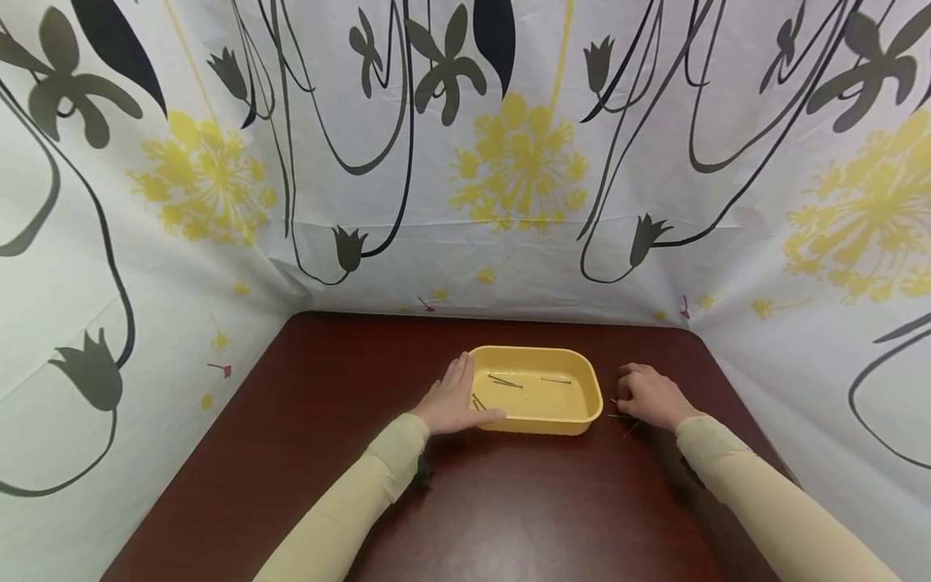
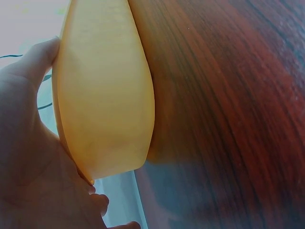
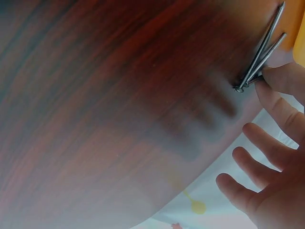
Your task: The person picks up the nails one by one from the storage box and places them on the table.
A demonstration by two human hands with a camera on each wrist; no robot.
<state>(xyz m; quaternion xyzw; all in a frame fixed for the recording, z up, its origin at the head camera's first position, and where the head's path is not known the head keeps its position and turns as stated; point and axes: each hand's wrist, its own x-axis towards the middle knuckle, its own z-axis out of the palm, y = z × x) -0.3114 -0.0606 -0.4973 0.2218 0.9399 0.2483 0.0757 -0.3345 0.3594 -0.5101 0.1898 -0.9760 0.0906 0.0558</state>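
A shallow yellow tray [image 1: 538, 425] stands on the table with several nails [image 1: 505, 381] lying inside. My left hand [image 1: 451, 402] rests over its left end, fingers straight along the rim and thumb along the front edge. The left wrist view shows the tray's outer wall [image 2: 105, 95] close up, with the thumb at its rim. Just right of the tray, my right hand [image 1: 650, 398] is low over the table. Its thumb and index finger pinch a nail [image 3: 256, 80], mostly hidden by the fingertips. Two longer-showing nails [image 3: 261, 50] lie beside it, heads together; the other fingers are spread apart.
The dark reddish wooden table [image 1: 524, 509] reaches toward me and out to both sides. A white patterned cloth [image 1: 465, 267] hangs along its back and sides, close behind the tray. The table's right edge runs near my right forearm.
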